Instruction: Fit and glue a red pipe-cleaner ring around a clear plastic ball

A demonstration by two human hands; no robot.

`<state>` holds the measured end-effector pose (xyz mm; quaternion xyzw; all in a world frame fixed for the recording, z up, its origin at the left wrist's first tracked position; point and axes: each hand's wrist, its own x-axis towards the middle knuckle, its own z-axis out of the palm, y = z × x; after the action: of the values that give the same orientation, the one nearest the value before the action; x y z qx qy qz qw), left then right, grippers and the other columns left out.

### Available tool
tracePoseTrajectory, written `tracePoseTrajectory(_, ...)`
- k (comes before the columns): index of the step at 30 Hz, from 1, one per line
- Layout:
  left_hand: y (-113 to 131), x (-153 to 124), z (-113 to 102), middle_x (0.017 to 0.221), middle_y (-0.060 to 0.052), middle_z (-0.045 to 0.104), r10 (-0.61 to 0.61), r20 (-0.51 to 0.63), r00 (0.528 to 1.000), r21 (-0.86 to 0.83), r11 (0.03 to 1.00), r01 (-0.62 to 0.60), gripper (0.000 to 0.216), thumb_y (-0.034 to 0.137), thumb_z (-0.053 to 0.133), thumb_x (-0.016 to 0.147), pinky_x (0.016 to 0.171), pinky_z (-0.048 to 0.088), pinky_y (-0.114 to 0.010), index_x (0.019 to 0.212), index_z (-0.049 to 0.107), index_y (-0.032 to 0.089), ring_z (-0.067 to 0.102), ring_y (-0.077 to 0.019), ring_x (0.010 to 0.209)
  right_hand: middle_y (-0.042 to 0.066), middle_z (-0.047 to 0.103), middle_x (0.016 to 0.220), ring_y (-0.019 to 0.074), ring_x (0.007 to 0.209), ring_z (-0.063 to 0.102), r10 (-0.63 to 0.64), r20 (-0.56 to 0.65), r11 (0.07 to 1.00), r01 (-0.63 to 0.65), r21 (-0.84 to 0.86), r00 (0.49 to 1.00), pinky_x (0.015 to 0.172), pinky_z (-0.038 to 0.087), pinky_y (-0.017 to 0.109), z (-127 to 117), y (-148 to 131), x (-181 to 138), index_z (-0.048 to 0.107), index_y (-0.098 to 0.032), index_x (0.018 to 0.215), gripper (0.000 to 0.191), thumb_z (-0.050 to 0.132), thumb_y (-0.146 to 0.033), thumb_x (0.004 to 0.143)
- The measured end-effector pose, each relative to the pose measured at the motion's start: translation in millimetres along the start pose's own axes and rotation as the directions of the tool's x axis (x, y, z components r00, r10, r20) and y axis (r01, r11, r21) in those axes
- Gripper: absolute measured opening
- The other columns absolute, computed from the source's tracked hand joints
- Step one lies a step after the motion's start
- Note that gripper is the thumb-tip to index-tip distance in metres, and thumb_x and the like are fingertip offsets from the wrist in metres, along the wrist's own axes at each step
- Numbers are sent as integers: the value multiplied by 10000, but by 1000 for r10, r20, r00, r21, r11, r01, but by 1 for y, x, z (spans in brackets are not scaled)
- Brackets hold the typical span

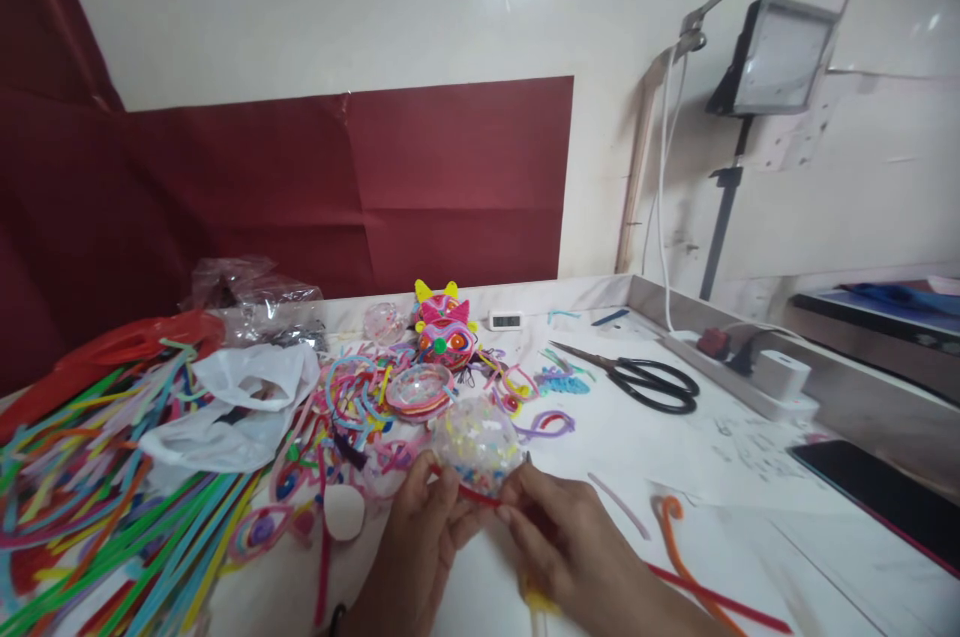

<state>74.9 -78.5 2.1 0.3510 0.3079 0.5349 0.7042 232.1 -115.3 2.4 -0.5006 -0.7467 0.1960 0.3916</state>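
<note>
Both hands are close together near the table's front. My left hand point(435, 507) pinches a red pipe cleaner point(474, 495) against the near side of a clear plastic ball point(476, 432) with coloured bits inside. On the ball's right side, my right hand point(551, 517) has its fingers closed on the same pipe cleaner. A red length point(720, 597) shows past my right wrist; whether it is the same piece I cannot tell. Just beyond the ball lies a clear round dish-like piece point(420, 389) with pink edging. Behind it stands a colourful decorated figure point(444, 332) with yellow points on top.
Many loose pipe cleaners point(157, 517) and a white plastic bag point(240, 397) cover the left side. Black-handled scissors point(637, 377) lie at the right, near a power strip point(742, 382) and a phone point(885, 497). An orange pipe cleaner point(686, 557) rests front right.
</note>
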Motion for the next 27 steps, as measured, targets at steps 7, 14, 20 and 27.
tracePoseTrajectory(7,0,-2,1,907,-49,777,24,85,996,-73,997,-18,246,264,797,706,750,571,-308,861,616,206,737,-215,830,-41,507,586,122,513,454,51,4,996,-51,71,999,502,328,225,0,0,-1,474,-227,757,169,434,-284,911)
tracePoseTrajectory(14,-4,0,1,889,-97,777,31,60,998,-24,999,-30,342,331,813,680,765,572,-342,921,611,195,737,-264,867,-44,499,589,117,507,450,26,-4,995,-25,94,1000,494,328,221,1,1,0,479,-225,773,167,436,-306,913)
tracePoseTrajectory(20,-3,0,0,890,-98,776,22,53,998,7,1000,-22,301,353,796,696,769,565,-322,887,622,197,735,-257,873,-41,501,588,118,501,446,-5,-5,997,6,73,1000,485,327,217,1,0,0,473,-226,776,163,423,-299,914)
tracePoseTrajectory(27,-4,2,-1,882,-106,777,-10,-11,1000,39,999,10,326,363,794,694,677,576,-309,901,591,213,744,-267,816,-18,564,614,130,511,492,-32,16,999,32,1,999,500,352,221,1,-2,-2,519,-217,817,150,420,-279,912)
